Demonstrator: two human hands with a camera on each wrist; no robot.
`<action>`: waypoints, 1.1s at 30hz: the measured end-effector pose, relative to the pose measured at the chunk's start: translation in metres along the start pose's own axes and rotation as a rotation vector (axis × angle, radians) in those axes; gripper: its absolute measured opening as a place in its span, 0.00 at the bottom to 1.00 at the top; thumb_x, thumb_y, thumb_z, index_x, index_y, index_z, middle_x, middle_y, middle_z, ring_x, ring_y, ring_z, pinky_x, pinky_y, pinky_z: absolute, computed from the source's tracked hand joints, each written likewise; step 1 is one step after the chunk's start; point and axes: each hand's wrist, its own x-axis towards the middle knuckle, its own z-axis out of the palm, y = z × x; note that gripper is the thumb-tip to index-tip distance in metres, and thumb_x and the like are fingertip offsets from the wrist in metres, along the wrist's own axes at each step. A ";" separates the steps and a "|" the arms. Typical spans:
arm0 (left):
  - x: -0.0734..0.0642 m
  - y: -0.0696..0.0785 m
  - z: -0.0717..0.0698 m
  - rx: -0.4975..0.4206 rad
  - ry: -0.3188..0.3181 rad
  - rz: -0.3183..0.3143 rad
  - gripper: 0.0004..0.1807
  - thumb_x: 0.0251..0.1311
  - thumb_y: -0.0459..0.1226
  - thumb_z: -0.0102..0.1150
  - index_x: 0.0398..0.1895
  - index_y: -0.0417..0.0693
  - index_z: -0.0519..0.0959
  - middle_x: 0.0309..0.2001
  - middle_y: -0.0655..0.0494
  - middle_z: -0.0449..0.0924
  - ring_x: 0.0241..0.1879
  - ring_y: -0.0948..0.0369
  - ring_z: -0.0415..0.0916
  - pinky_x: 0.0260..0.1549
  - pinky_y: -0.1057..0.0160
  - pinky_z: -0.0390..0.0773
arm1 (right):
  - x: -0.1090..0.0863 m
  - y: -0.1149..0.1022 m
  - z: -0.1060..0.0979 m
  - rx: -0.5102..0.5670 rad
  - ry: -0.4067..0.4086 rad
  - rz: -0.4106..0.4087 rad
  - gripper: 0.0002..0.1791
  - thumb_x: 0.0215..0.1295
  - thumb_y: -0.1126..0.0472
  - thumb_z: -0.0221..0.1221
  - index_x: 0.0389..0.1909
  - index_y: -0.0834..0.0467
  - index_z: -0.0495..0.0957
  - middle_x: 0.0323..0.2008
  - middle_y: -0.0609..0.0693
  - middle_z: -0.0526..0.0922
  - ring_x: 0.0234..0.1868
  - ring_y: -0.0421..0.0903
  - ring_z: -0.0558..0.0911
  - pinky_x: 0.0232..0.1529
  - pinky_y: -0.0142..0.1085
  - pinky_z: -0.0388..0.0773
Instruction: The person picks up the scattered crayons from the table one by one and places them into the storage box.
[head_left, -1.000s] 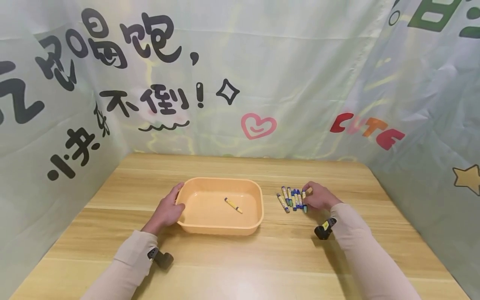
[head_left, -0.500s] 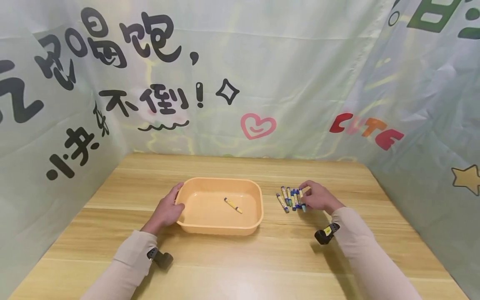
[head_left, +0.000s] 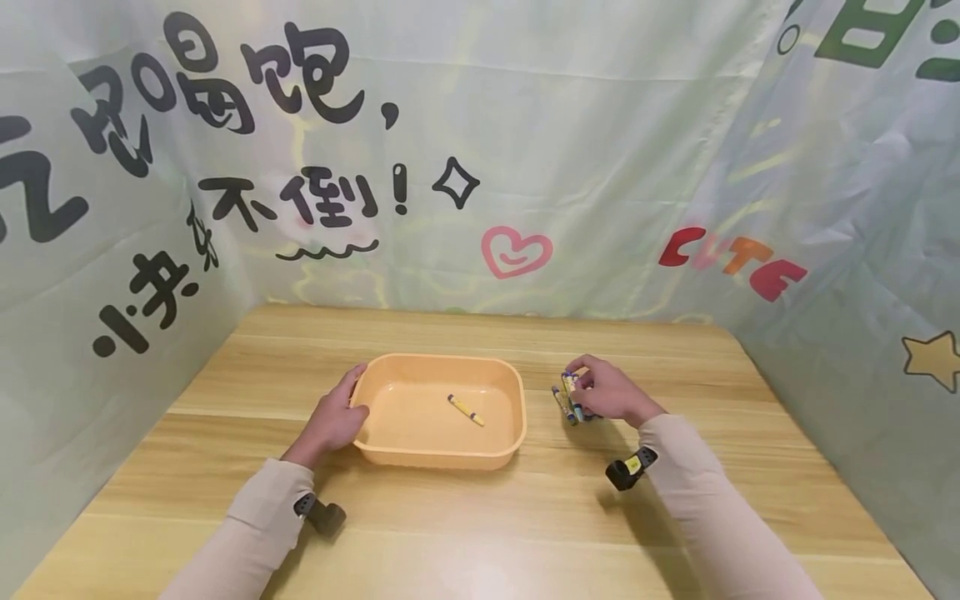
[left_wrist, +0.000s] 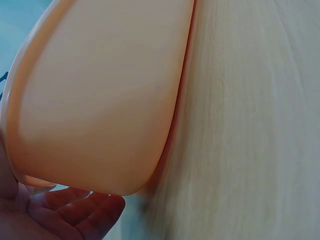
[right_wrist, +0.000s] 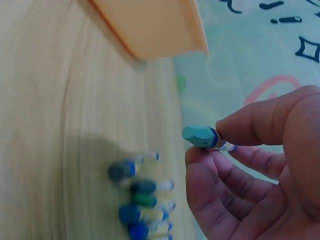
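Note:
A peach plastic basin (head_left: 408, 417) stands on the table. My left hand (head_left: 335, 421) grips its left end, thumb over the rim and fingers against the outer wall. Inside the basin lies one yellow crayon (head_left: 466, 410) with dark end bands. To the right, my right hand (head_left: 611, 393) pinches a light turquoise crayon (right_wrist: 199, 136) between thumb and fingers, its tip pointing out. Below it in the right wrist view, several crayons in blue, green and dark tones lie in a loose row, a blue crayon (right_wrist: 131, 214) among them. In the head view the hand partly hides this row.
The wooden table (head_left: 480, 533) has a fabric backdrop (head_left: 600, 150) with printed letters and shapes rising behind it and at both sides. A small black camera (head_left: 630, 468) is strapped to the right wrist, another camera (head_left: 322, 515) to the left.
My right hand has lifted the turquoise crayon from the right end of the row and moved left over the other crayons. The left hand and the basin have stayed put.

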 end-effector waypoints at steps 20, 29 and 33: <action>0.000 0.001 0.000 -0.025 0.000 0.001 0.40 0.58 0.28 0.44 0.76 0.41 0.47 0.67 0.30 0.61 0.46 0.48 0.78 0.35 0.59 0.80 | 0.019 -0.056 0.030 -0.040 -0.070 -0.082 0.20 0.63 0.66 0.59 0.56 0.60 0.70 0.37 0.55 0.76 0.28 0.49 0.79 0.31 0.45 0.78; 0.001 0.000 0.000 -0.028 -0.003 0.003 0.40 0.59 0.28 0.44 0.76 0.41 0.47 0.68 0.31 0.60 0.47 0.48 0.78 0.37 0.58 0.80 | 0.029 -0.073 0.041 -0.020 -0.105 -0.086 0.18 0.64 0.69 0.57 0.55 0.61 0.70 0.35 0.55 0.76 0.27 0.46 0.79 0.33 0.45 0.80; 0.000 0.000 -0.001 -0.018 -0.004 0.006 0.40 0.59 0.28 0.44 0.76 0.41 0.47 0.68 0.31 0.60 0.51 0.46 0.76 0.42 0.55 0.79 | 0.031 -0.077 0.045 -0.016 -0.134 -0.103 0.18 0.64 0.69 0.56 0.55 0.63 0.70 0.34 0.55 0.76 0.24 0.46 0.79 0.33 0.47 0.80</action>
